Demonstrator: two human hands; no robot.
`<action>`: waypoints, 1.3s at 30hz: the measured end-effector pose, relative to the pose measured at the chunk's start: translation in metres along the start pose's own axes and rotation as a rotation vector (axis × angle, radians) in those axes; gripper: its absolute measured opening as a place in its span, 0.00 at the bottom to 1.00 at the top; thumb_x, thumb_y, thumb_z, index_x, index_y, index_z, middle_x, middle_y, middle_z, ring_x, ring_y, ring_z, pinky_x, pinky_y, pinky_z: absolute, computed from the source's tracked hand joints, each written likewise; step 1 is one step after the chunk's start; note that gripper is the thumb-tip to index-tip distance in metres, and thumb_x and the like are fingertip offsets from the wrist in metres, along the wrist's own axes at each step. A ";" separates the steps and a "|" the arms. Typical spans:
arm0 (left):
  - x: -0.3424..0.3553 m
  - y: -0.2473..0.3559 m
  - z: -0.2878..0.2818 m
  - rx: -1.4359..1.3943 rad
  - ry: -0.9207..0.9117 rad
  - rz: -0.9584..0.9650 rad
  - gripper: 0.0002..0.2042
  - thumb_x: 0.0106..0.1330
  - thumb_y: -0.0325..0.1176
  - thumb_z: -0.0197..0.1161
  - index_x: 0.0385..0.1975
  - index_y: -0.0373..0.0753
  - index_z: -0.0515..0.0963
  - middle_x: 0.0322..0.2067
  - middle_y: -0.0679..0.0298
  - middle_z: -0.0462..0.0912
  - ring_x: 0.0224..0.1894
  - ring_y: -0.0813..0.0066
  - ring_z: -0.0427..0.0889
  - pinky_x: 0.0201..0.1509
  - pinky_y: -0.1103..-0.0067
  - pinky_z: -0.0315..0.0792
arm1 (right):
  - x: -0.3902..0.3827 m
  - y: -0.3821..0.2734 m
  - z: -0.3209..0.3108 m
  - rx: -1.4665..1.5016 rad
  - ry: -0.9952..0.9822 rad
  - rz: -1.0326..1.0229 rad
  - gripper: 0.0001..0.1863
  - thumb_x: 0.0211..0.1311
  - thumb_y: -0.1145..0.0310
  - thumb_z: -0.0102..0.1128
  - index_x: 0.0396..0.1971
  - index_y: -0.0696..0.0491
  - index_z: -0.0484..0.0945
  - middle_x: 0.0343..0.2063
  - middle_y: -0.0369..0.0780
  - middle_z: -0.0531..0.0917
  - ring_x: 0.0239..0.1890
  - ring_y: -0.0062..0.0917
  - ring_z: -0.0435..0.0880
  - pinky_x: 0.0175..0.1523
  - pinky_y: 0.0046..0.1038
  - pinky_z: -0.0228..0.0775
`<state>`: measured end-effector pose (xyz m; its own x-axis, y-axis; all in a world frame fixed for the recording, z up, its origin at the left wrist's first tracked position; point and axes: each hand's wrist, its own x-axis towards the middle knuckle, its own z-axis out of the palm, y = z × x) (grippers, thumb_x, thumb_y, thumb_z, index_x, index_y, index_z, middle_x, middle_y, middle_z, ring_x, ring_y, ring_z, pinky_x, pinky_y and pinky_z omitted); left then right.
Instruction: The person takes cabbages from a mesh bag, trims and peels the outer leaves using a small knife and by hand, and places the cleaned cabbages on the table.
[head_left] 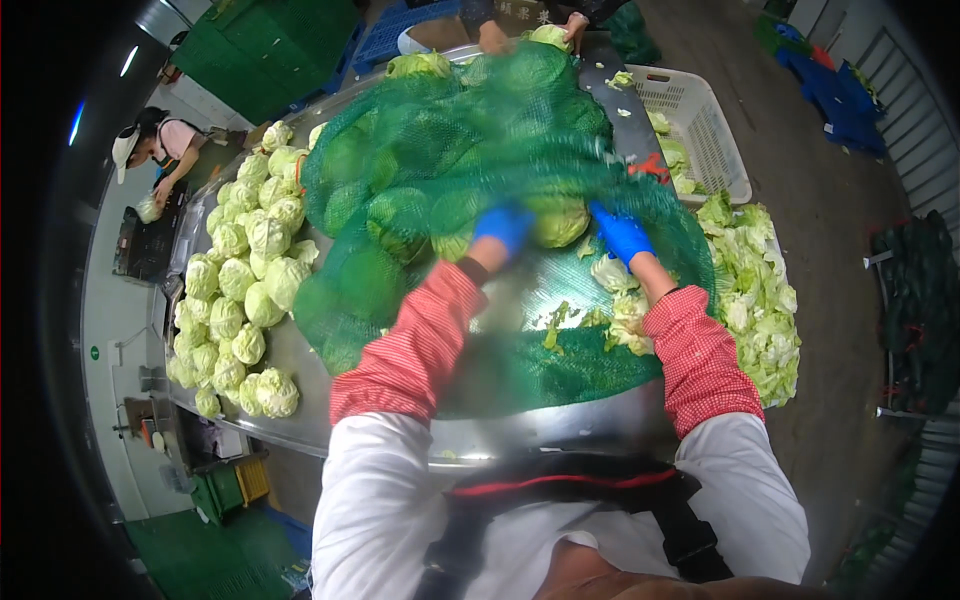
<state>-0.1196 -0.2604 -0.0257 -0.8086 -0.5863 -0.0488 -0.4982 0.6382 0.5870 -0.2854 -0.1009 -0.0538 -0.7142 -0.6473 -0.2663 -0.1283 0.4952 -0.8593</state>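
Blue gloves cover both my hands, at the near opening of a large green mesh bag (440, 140) full of cabbages on the metal table (600, 425). A pale green cabbage (558, 222) lies between my hands at the bag's edge. My left hand (505, 228) is at this cabbage's left side, its fingers smeared by motion. Right of the cabbage, my right hand (622, 235) has its fingers closed on the mesh. Loose cabbage leaves (625, 300) lie just below that hand. More green mesh (570, 370) spreads over the tabletop nearer me.
Many trimmed cabbages (240, 275) are piled along the table's left side. Cut leaves (750, 300) heap at the right, below a white plastic crate (705, 120). A co-worker's hands (575, 30) hold a cabbage at the far end. Another person (165, 150) works at far left.
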 end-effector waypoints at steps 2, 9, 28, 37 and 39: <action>0.013 0.025 0.021 0.027 0.015 -0.005 0.22 0.61 0.45 0.50 0.51 0.38 0.69 0.51 0.49 0.70 0.55 0.52 0.67 0.59 0.68 0.59 | 0.007 0.017 -0.004 0.067 -0.088 0.102 0.23 0.60 0.47 0.45 0.31 0.54 0.75 0.19 0.38 0.76 0.14 0.21 0.68 0.19 0.25 0.62; 0.080 -0.102 0.095 0.283 0.069 -0.030 0.32 0.58 0.54 0.50 0.56 0.36 0.63 0.58 0.48 0.61 0.56 0.53 0.66 0.59 0.68 0.60 | -0.001 0.021 0.043 0.256 -0.332 0.196 0.23 0.63 0.48 0.42 0.21 0.52 0.74 0.14 0.36 0.72 0.14 0.18 0.66 0.19 0.22 0.59; -0.208 0.066 0.063 -0.144 -0.025 -0.027 0.52 0.33 0.49 0.74 0.60 0.36 0.53 0.49 0.48 0.62 0.51 0.54 0.67 0.56 0.68 0.64 | -0.257 0.070 -0.020 0.133 -0.175 0.040 0.16 0.62 0.59 0.46 0.47 0.49 0.68 0.30 0.40 0.79 0.27 0.31 0.80 0.29 0.29 0.71; -0.201 0.092 0.070 -0.018 -0.027 -0.118 0.54 0.31 0.51 0.74 0.59 0.33 0.53 0.47 0.45 0.63 0.49 0.50 0.67 0.53 0.67 0.65 | -0.261 0.065 -0.009 -0.567 -0.067 -0.288 0.13 0.59 0.64 0.41 0.42 0.51 0.68 0.32 0.46 0.79 0.33 0.40 0.79 0.35 0.37 0.71; -0.201 0.098 0.068 -0.013 -0.005 -0.058 0.54 0.30 0.52 0.75 0.59 0.34 0.54 0.46 0.44 0.63 0.49 0.49 0.68 0.53 0.66 0.65 | -0.252 0.067 -0.007 -0.601 -0.126 -0.214 0.11 0.60 0.65 0.40 0.39 0.51 0.68 0.31 0.47 0.78 0.33 0.40 0.79 0.35 0.38 0.71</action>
<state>-0.0272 -0.0458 -0.0133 -0.7802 -0.6195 -0.0869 -0.5400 0.5967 0.5935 -0.1188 0.0994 -0.0412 -0.5482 -0.8128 -0.1970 -0.6475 0.5616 -0.5151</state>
